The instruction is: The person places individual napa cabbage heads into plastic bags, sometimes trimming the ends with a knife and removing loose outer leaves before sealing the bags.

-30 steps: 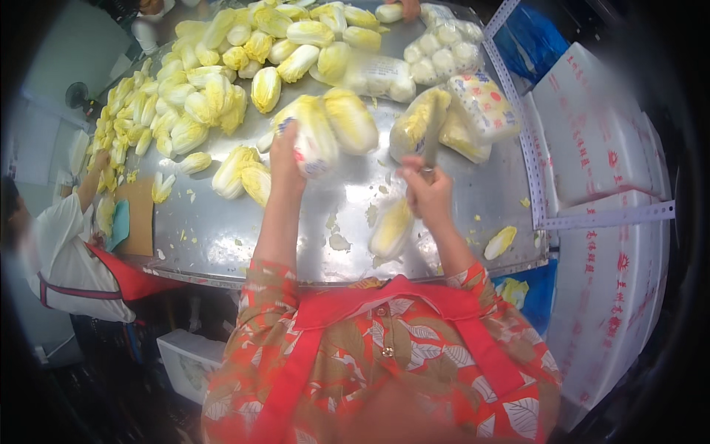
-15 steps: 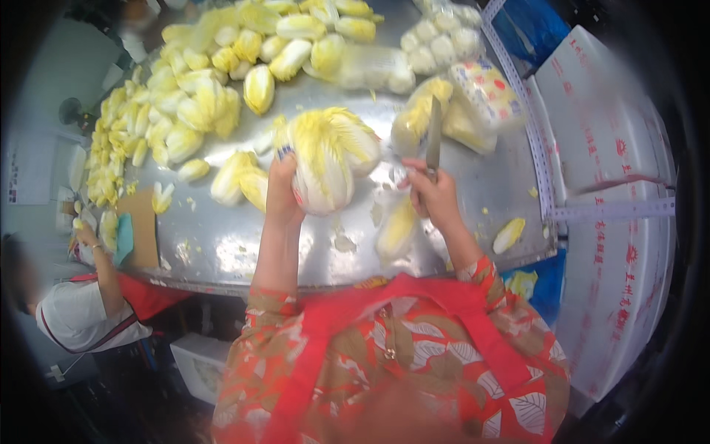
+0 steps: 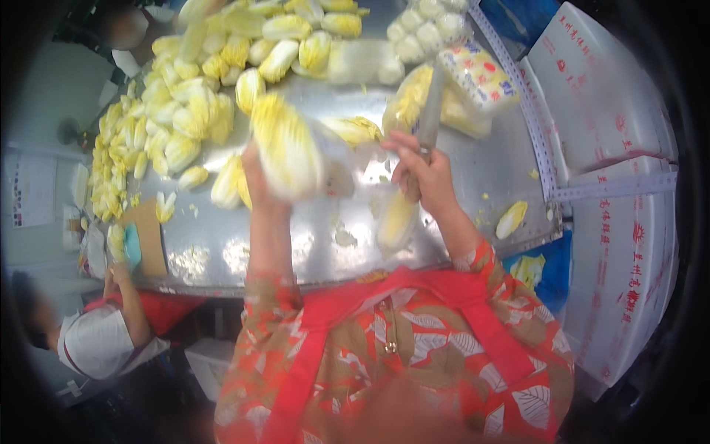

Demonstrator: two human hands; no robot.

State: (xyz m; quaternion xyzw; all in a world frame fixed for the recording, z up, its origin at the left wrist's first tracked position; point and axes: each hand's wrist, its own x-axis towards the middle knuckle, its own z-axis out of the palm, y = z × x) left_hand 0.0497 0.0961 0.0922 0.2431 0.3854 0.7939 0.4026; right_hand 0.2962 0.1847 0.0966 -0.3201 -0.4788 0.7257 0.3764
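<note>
My left hand (image 3: 262, 177) grips a yellow-white napa cabbage (image 3: 288, 152), tilted above the metal table and blurred by motion. A pale, see-through blur, perhaps a plastic wrapper, trails at its right side. Just beyond it shows another yellow napa cabbage (image 3: 355, 131). In my right hand (image 3: 430, 177) is a knife (image 3: 432, 107), its blade pointing away from me, with the fingers partly loose around the handle. Below that hand lies a pale yellow cabbage (image 3: 397, 222). Cabbages also rest to the left of my left hand (image 3: 225, 185).
A large heap of napa cabbages (image 3: 188, 103) covers the table's far left. Bagged cabbages (image 3: 410, 96) and a printed plastic pack (image 3: 481, 74) lie beyond the knife. White cartons (image 3: 617, 251) stack at right, beside the perforated metal rail (image 3: 543, 163). A co-worker (image 3: 100, 333) works at left.
My left hand has turned and lifted the cabbage leftward, away from the one beside it. My right hand, still holding the knife, has shifted slightly. The co-worker's arm has moved.
</note>
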